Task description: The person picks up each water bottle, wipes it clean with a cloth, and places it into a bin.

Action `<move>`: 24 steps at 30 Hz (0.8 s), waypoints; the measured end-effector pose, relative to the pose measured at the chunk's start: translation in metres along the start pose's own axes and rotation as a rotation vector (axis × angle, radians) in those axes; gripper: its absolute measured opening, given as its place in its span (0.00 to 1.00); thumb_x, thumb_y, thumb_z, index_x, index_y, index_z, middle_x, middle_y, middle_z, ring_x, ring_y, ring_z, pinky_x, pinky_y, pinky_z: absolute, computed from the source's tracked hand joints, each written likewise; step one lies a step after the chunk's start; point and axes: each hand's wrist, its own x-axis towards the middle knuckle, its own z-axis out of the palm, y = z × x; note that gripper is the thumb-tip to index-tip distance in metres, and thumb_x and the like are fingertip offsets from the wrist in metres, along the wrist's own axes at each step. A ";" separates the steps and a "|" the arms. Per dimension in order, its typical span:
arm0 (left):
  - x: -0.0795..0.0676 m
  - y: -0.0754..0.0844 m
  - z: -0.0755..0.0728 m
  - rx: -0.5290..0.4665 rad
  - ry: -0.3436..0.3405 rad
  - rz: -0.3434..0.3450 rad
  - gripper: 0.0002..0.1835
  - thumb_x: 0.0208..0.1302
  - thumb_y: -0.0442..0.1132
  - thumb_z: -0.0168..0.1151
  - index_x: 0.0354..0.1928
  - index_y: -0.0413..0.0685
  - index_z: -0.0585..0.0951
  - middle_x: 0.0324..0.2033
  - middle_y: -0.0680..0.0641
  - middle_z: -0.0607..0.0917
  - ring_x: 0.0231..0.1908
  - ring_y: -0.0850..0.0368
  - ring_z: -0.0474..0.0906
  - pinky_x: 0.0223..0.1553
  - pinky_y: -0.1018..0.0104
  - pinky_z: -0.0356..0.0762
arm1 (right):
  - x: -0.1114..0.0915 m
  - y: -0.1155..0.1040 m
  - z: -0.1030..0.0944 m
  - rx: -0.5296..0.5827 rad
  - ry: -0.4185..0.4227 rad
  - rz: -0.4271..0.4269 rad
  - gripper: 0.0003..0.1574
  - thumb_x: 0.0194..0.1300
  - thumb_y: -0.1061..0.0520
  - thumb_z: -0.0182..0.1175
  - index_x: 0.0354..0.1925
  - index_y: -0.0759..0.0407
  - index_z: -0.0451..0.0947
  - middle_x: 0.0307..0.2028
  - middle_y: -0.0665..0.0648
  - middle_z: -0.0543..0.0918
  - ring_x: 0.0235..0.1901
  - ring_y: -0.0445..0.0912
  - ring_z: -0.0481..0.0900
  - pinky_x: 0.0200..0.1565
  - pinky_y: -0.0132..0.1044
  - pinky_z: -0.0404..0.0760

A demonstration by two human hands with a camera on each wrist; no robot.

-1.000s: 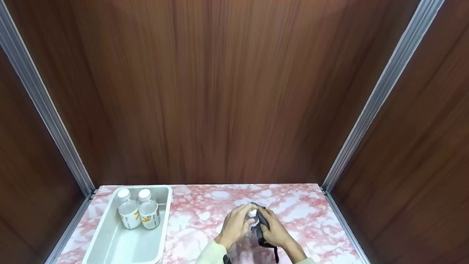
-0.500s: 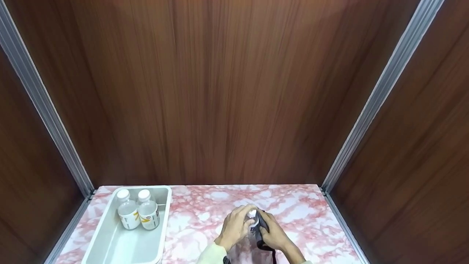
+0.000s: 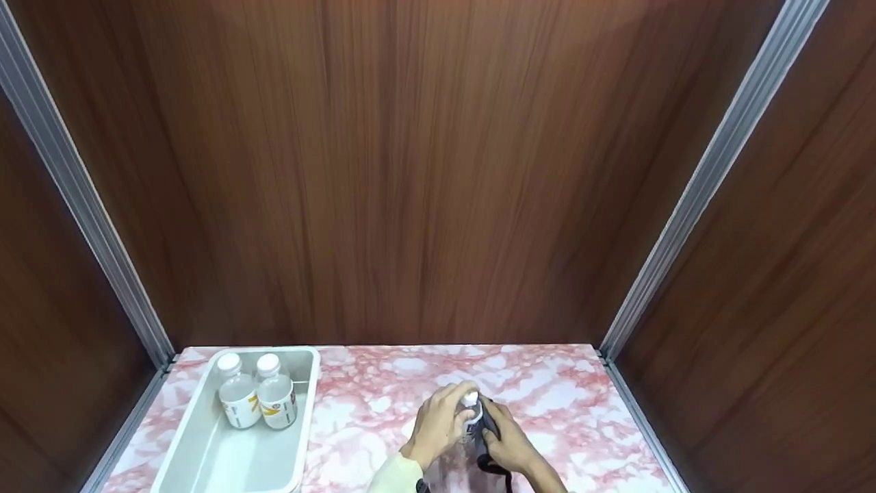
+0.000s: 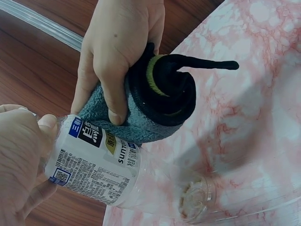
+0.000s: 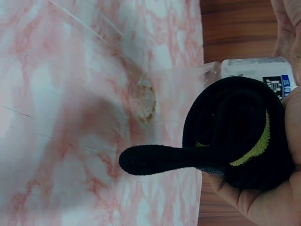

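My left hand [image 3: 436, 423] grips a clear plastic bottle [image 4: 101, 165] near its neck, below a white cap [image 3: 470, 398]. The bottle stands upright over the marbled table, its white label turned partly toward the left wrist camera. In my right hand [image 3: 510, 438] is a rolled towel [image 4: 136, 125], grey-blue with black edging, a yellow-green stripe inside the roll and a black loop at its end. The towel lies against the bottle's side, overlapping the label's edge. Part of the bottle is hidden behind the towel in the right wrist view.
A pale grey tray [image 3: 309, 411] stands on the table's left side. Two capped, labelled bottles, a left one [image 3: 239, 404] and a right one [image 3: 277, 404], stand at its far end. Brown wood-grain panels [image 3: 410, 205] enclose the table's back and sides.
My right hand has drawn the towel slightly down along the bottle's side, toward the near edge of the table. My left hand keeps its grip in nearly the same place.
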 end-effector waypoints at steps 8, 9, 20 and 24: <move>0.000 0.000 0.001 -0.009 0.011 0.013 0.24 0.55 0.41 0.70 0.56 0.58 0.81 0.41 0.53 0.88 0.41 0.54 0.85 0.40 0.58 0.84 | -0.003 0.005 0.005 -0.001 -0.006 0.011 0.43 0.63 0.69 0.56 0.75 0.65 0.59 0.63 0.71 0.72 0.60 0.63 0.76 0.61 0.57 0.76; 0.000 0.000 0.001 -0.011 0.008 0.011 0.24 0.55 0.41 0.70 0.56 0.58 0.81 0.41 0.53 0.88 0.41 0.54 0.85 0.40 0.58 0.85 | -0.003 0.006 0.006 -0.001 -0.010 0.013 0.43 0.63 0.69 0.56 0.75 0.65 0.59 0.63 0.71 0.72 0.60 0.63 0.76 0.61 0.57 0.76; 0.000 0.000 0.001 -0.004 0.000 -0.001 0.23 0.55 0.41 0.71 0.55 0.59 0.81 0.41 0.54 0.88 0.42 0.54 0.86 0.41 0.58 0.85 | -0.005 0.010 0.010 0.031 -0.060 0.046 0.42 0.66 0.68 0.55 0.76 0.68 0.57 0.64 0.73 0.69 0.64 0.67 0.72 0.64 0.63 0.71; 0.000 0.000 0.002 -0.013 -0.006 -0.015 0.24 0.54 0.40 0.71 0.55 0.59 0.80 0.42 0.54 0.88 0.43 0.54 0.86 0.42 0.58 0.85 | -0.005 0.013 0.012 0.033 -0.062 0.047 0.41 0.66 0.68 0.55 0.75 0.69 0.57 0.64 0.72 0.70 0.64 0.67 0.72 0.65 0.63 0.71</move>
